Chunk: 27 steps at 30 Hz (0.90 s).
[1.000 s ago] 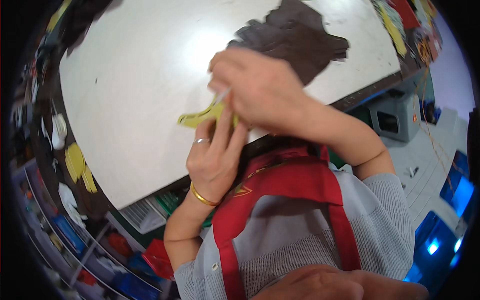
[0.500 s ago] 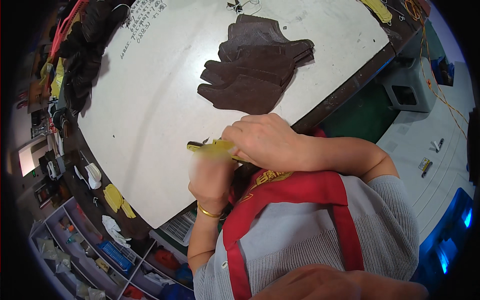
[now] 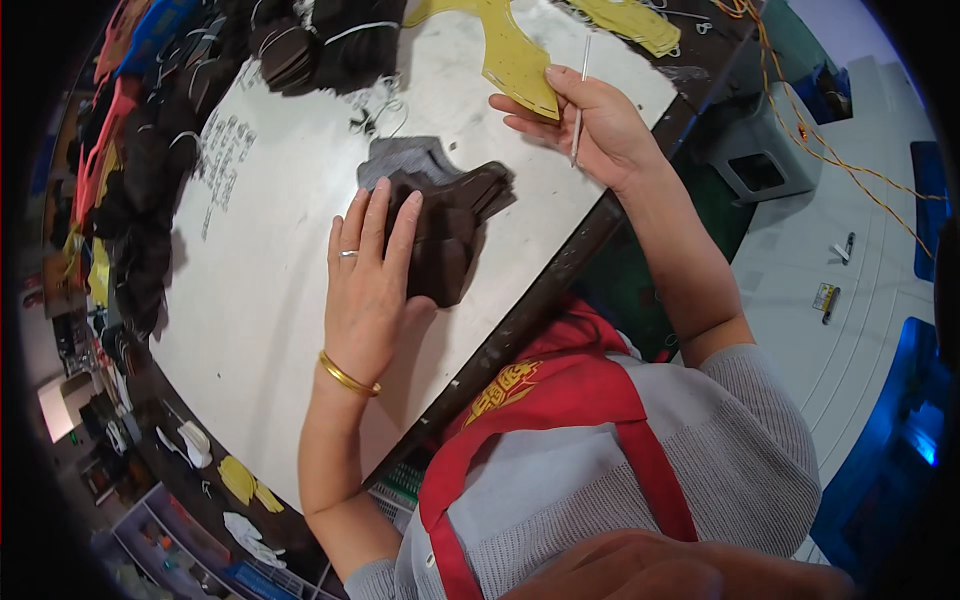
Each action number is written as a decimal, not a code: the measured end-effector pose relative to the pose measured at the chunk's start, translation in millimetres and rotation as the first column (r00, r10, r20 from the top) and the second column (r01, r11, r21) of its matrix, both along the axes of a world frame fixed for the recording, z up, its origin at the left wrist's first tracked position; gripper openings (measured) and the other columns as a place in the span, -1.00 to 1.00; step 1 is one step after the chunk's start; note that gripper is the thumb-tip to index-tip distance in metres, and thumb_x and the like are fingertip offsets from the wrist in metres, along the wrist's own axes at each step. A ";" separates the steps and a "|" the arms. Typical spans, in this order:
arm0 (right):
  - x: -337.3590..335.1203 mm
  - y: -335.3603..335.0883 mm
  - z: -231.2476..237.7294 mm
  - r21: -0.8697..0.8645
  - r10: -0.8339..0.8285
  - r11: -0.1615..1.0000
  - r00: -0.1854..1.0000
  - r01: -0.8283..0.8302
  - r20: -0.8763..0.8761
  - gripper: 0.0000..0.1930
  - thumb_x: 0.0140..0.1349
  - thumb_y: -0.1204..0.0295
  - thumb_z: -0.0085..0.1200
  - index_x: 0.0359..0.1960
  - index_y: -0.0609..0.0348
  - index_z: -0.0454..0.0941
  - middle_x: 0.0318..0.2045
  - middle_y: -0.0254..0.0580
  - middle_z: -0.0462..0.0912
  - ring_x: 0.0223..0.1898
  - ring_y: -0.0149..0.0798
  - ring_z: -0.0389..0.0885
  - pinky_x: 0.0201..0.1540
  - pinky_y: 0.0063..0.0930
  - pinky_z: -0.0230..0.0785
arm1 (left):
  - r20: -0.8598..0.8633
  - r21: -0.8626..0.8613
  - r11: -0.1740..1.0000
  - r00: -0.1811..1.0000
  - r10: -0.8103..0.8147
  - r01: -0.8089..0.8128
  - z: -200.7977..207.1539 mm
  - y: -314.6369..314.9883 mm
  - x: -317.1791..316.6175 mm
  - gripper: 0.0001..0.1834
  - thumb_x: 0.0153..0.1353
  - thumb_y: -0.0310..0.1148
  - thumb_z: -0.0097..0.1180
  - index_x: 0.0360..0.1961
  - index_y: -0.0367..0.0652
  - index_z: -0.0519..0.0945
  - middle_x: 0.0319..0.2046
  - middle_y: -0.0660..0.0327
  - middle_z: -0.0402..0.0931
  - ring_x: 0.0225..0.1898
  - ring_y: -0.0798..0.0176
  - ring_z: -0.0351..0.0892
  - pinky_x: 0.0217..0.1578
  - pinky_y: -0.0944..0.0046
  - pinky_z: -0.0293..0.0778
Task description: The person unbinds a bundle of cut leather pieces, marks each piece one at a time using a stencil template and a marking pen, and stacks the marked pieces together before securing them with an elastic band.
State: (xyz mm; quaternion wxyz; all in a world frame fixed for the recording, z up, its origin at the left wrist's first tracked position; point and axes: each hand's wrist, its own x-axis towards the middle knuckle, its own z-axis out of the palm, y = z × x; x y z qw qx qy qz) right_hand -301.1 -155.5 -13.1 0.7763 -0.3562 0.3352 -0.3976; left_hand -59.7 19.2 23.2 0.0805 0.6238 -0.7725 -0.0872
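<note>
My left hand [image 3: 370, 265] lies on the pile of dark brown cut pieces [image 3: 445, 235], its fingers stretched out and slightly apart. Beneath its fingertips, the top end of the pile shows a greyer surface. Up on the right, my right hand [image 3: 610, 130] pinches a curved yellow pattern template [image 3: 520, 60] between thumb and fingers, holding its tip over the table. A thin silvery pen-like stick [image 3: 581, 105] also rests in that hand, crossing the fingers; its exact kind I cannot tell.
Bundled dark pieces [image 3: 355, 40] line the far and left sides of the white tabletop [image 3: 260, 330]. More yellow templates [image 3: 630, 22] lie at the far right. Beyond the right edge stands a grey plastic stool [image 3: 770, 150]. White gloves [image 3: 250, 540] lie at lower left.
My hands, earlier together near the table's front edge, have parted. The left now rests on the brown pile; the right has moved up and right with the yellow template. The view has shifted.
</note>
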 end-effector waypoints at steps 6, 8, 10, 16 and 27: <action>-28.1 -13.7 -5.1 0.069 0.063 0.995 0.995 -0.069 0.083 -0.52 0.60 0.27 -0.25 0.34 0.42 0.28 0.24 0.13 0.52 0.26 0.09 0.56 0.23 -0.18 0.59 | 0.057 0.135 0.989 0.996 -0.074 0.066 9.1 -22.6 -6.2 0.34 -0.47 -0.45 0.64 0.50 0.04 0.23 0.40 0.16 0.27 0.46 -0.04 0.17 0.49 -0.19 -0.03; -31.3 -17.5 -6.7 0.058 0.080 0.995 0.994 -0.084 0.067 -0.52 0.60 0.27 -0.24 0.35 0.43 0.28 0.24 0.14 0.52 0.26 0.09 0.56 0.23 -0.17 0.59 | 0.070 0.144 0.988 0.995 -0.071 0.060 8.1 -22.2 -7.3 0.32 -0.46 -0.46 0.63 0.49 0.06 0.24 0.36 0.18 0.32 0.45 -0.02 0.20 0.49 -0.20 -0.05; -33.4 -21.2 -7.9 0.046 0.103 0.993 0.993 -0.106 0.053 -0.51 0.60 0.26 -0.23 0.35 0.43 0.27 0.24 0.14 0.51 0.26 0.09 0.56 0.23 -0.17 0.59 | 0.116 0.055 0.995 0.989 -0.088 0.082 3.9 -20.5 -7.9 0.27 -0.42 -0.51 0.60 0.48 0.08 0.28 0.23 0.19 0.40 0.37 0.02 0.29 0.49 -0.17 -0.03; -30.1 -23.3 -6.5 -0.022 0.087 0.996 0.996 -0.086 0.021 -0.58 0.58 0.25 -0.12 0.24 0.37 0.39 0.05 -0.02 0.63 0.09 -0.15 0.69 0.06 -0.38 0.65 | 0.195 -0.108 0.985 0.974 -0.113 0.136 3.1 -7.7 -11.3 -0.05 -0.15 -0.60 0.34 0.39 0.04 0.41 -0.02 0.21 0.47 0.17 0.10 0.46 0.44 -0.15 0.09; -22.3 -31.7 13.7 -0.684 -0.479 0.679 0.545 -0.267 -0.688 -0.65 0.44 0.19 0.07 0.09 0.15 0.62 -0.15 -0.22 0.74 -0.20 -0.32 0.66 -0.07 -0.38 0.49 | -0.107 0.084 0.985 0.985 -0.138 0.147 14.3 15.3 5.5 -0.73 0.01 -0.57 0.19 -0.20 -0.16 0.61 -0.18 0.18 0.56 -0.21 0.07 0.58 -0.20 0.16 0.54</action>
